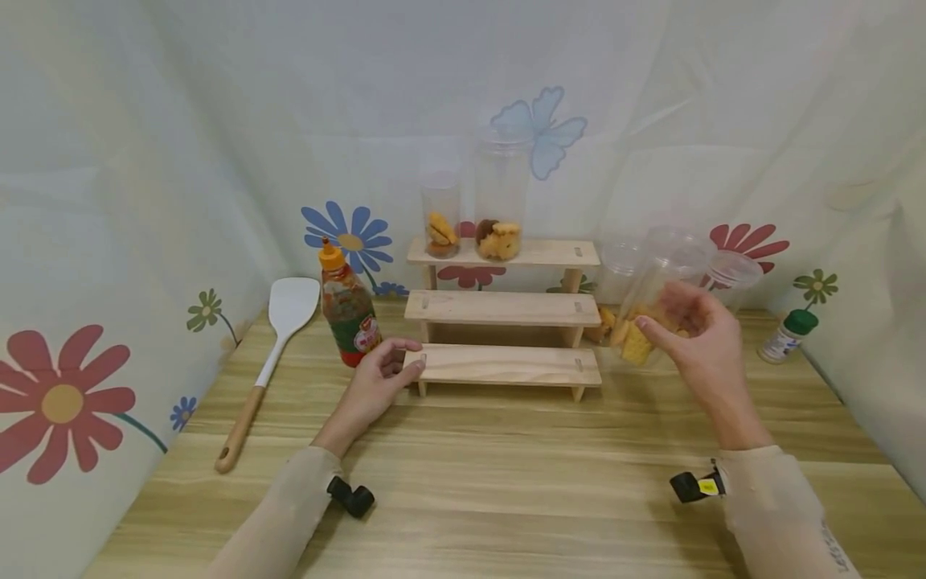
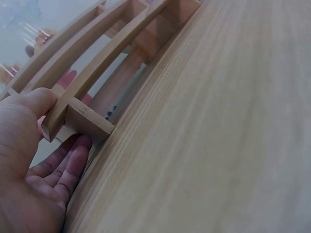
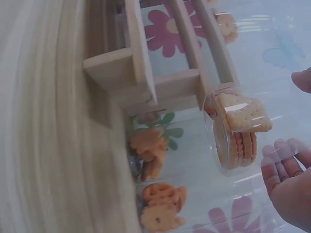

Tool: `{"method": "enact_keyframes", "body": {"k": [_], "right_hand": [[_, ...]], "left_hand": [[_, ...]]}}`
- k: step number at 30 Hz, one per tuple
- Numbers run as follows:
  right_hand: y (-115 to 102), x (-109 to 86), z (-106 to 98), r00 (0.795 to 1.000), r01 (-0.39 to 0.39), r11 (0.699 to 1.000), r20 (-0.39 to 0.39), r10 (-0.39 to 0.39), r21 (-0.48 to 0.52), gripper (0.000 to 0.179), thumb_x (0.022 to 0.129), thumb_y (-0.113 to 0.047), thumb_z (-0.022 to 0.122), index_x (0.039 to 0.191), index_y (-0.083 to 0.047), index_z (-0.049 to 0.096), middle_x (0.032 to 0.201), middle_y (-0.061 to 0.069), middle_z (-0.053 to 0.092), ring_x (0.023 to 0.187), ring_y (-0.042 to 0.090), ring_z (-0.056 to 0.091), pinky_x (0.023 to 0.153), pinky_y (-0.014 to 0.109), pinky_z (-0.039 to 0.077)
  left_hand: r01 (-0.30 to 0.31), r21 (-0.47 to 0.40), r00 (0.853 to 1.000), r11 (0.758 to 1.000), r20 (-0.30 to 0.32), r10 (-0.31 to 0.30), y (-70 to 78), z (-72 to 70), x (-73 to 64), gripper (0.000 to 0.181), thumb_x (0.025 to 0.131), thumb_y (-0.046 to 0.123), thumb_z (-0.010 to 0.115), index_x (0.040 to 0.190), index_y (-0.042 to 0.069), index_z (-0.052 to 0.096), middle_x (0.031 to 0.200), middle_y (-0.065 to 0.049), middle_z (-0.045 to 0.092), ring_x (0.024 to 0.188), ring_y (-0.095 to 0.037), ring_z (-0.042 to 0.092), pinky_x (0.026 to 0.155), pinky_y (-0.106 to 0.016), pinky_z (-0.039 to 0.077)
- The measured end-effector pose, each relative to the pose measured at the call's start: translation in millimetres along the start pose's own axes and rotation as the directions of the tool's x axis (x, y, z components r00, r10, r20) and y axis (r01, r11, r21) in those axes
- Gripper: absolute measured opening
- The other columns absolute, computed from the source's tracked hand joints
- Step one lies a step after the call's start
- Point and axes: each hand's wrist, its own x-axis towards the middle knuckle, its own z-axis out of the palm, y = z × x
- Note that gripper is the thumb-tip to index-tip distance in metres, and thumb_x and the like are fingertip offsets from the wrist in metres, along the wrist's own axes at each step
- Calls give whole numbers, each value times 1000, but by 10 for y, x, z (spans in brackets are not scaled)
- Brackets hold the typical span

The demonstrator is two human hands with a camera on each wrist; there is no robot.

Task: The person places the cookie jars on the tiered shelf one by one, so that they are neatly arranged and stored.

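Note:
My left hand [image 1: 372, 378] pinches the left end of the lowest step of a wooden three-step display stand [image 1: 506, 366]. In the left wrist view, the thumb lies at the board's upper side with the other fingers below. To the stand's right, my right hand [image 1: 707, 350] grips a clear lidded jar [image 1: 661, 269] of biscuits. This jar tilts and hangs above the table, its biscuits [image 3: 243, 114] gathered at its base in the right wrist view. A slim jar [image 1: 441, 201] and a larger jar [image 1: 501, 189], both holding biscuits, stand on the top step.
Behind the held jar are more clear jars, one [image 1: 620, 259] beside the stand and another [image 1: 734, 272] farther right. A green-capped shaker [image 1: 788, 336] stands at far right. Left of the stand are a sauce bottle [image 1: 350, 310] and a white spatula [image 1: 275, 354] with a wooden handle.

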Motion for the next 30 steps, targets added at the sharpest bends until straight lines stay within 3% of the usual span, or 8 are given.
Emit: {"method": "enact_keyframes", "body": {"k": [7, 11, 21, 24, 30], "right_hand": [[-204, 62, 3, 1000, 11, 1000, 0, -11, 29, 65, 99, -20, 89, 155, -7, 60, 144, 8, 66, 125, 11, 63, 104, 10, 49], [-353, 175, 43, 1000, 21, 999, 13, -22, 45, 63, 99, -23, 89, 153, -11, 61, 143, 6, 66, 127, 16, 63, 106, 13, 50], [-690, 504, 226, 996, 70, 989, 48, -77, 132, 59, 99, -27, 89, 150, -15, 63, 137, -2, 68, 125, 15, 63, 109, 21, 50], [-764, 606, 302, 995, 78, 987, 56, -87, 143, 60, 99, -29, 89, 150, -14, 63, 139, 0, 68, 126, 19, 63, 109, 20, 50], [-840, 818, 454, 993, 71, 989, 87, -82, 127, 68, 97, -31, 91, 154, -10, 61, 145, 8, 67, 131, 25, 64, 107, 21, 52]], "left_hand": [[-1, -3, 1000, 1000, 4, 1, -4, 3, 1, 32, 109, 33, 77, 137, 19, 70, 122, -10, 75, 106, -24, 68, 84, -30, 54], [-5, -2, 1000, 1000, 5, 5, 0, 1, -7, 33, 109, 32, 77, 138, 17, 70, 122, -11, 74, 106, -24, 68, 85, -29, 54], [-33, -1, 999, 999, 1, 33, 2, 7, -18, 33, 109, 35, 77, 136, 17, 71, 118, -9, 75, 102, -23, 68, 81, -30, 54], [-49, 1, 999, 999, -7, 49, -11, 4, -20, 33, 109, 35, 77, 136, 17, 71, 116, -9, 75, 100, -22, 68, 79, -30, 54], [-17, -9, 1000, 1000, 9, 17, 1, -2, -12, 33, 109, 33, 76, 138, 17, 70, 120, -11, 74, 103, -25, 68, 82, -29, 54]]}}
